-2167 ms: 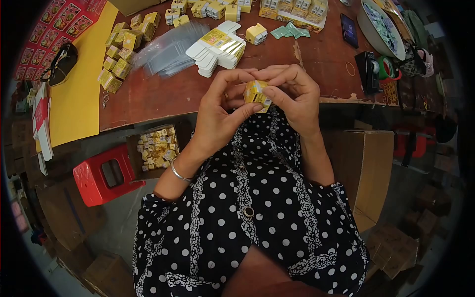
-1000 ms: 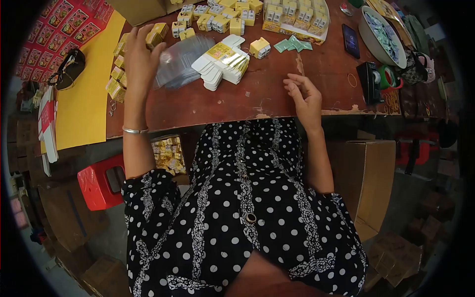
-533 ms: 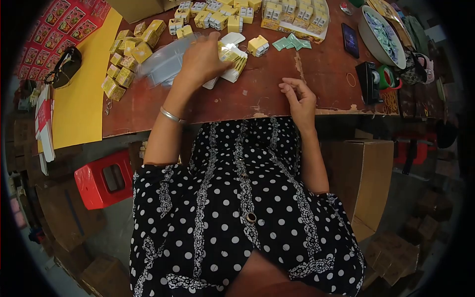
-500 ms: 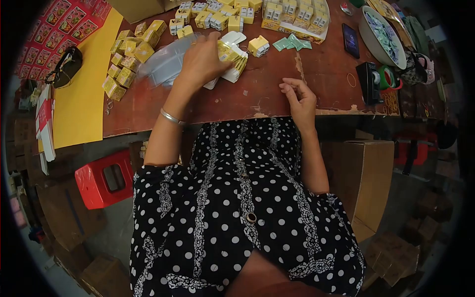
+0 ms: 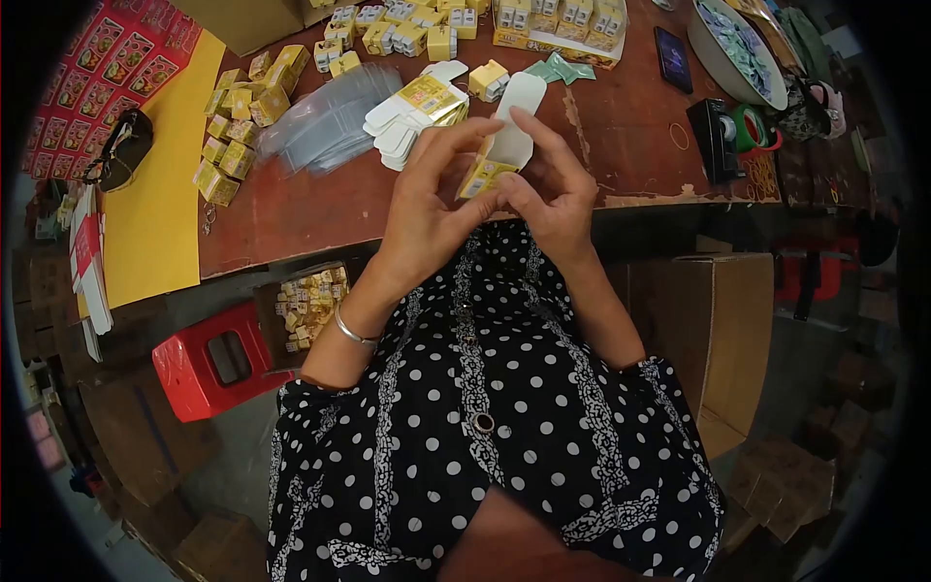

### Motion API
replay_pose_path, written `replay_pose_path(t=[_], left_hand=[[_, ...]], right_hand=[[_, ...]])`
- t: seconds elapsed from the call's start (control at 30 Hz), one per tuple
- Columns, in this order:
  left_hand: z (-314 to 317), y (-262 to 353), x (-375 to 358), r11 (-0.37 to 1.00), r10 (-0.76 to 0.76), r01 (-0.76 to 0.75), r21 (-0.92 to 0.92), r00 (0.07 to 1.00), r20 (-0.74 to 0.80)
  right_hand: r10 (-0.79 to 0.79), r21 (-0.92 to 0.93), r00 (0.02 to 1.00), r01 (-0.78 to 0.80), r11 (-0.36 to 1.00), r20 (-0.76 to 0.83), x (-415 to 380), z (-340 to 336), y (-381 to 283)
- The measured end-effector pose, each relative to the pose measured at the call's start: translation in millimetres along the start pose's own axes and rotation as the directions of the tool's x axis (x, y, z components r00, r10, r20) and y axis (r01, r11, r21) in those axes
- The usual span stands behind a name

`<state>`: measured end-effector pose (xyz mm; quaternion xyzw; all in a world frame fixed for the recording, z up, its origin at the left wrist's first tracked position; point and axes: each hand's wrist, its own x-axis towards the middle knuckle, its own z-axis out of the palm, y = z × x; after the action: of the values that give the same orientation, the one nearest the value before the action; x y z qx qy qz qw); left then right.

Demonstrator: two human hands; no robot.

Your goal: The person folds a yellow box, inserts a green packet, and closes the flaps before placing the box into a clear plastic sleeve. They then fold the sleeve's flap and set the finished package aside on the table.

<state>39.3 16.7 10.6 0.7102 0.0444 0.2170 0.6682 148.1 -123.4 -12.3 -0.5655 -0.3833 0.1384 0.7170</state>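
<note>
Both of my hands hold one small yellow-and-white carton (image 5: 483,177) just above the table's front edge. Its white end flap stands up and its inside faces me. My left hand (image 5: 427,194), with a silver bangle on the wrist, pinches the carton's left side. On the other side, the thumb and fingers of my right hand (image 5: 561,199) grip it. Beyond my left hand lies a stack of flat folded cartons (image 5: 427,102), yellow with white flaps. Clear plastic sleeves (image 5: 325,121) are spread to the left of that stack. A small yellow-and-white block (image 5: 488,80) sits just behind the hands.
Yellow wrapped boxes (image 5: 233,145) are heaped at the left, more yellow-and-white blocks (image 5: 407,37) at the back. Green sachets (image 5: 561,69), a phone (image 5: 673,60), a tape dispenser (image 5: 716,141) and a bowl of sachets (image 5: 706,58) are toward the right. A red stool (image 5: 194,373) stands below.
My left hand has come from the carton stack toward me with one carton. My right hand has moved left to meet it, and both now grip the carton, its flap raised.
</note>
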Motion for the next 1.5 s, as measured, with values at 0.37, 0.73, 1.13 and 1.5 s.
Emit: replay_pose_path(t=[0.37, 0.73, 1.13, 1.5], left_hand=[[-9, 1, -18, 0.932, -0.058, 0.103, -0.348, 0.989, 0.137], [-4, 2, -18, 0.886, -0.010, 0.009, -0.463, 1.000, 0.001], [-1, 3, -19, 0.964, 0.039, -0.041, -0.262, 0.999, -0.014], [5, 4, -21, 0.965, -0.058, 0.061, -0.254, 0.998, 0.020]], right_hand=[[-0.157, -0.162, 0.962, 0.195, 0.967, 0.221, 2, -10, -8], [-0.223, -0.192, 0.964, 0.249, 0.949, 0.146, 2, 2, -21], [-0.082, -0.026, 0.988, 0.086, 0.996, 0.133, 1, -5, -18], [-0.075, -0.054, 0.994, 0.079, 0.995, 0.077, 0, -8, -14]])
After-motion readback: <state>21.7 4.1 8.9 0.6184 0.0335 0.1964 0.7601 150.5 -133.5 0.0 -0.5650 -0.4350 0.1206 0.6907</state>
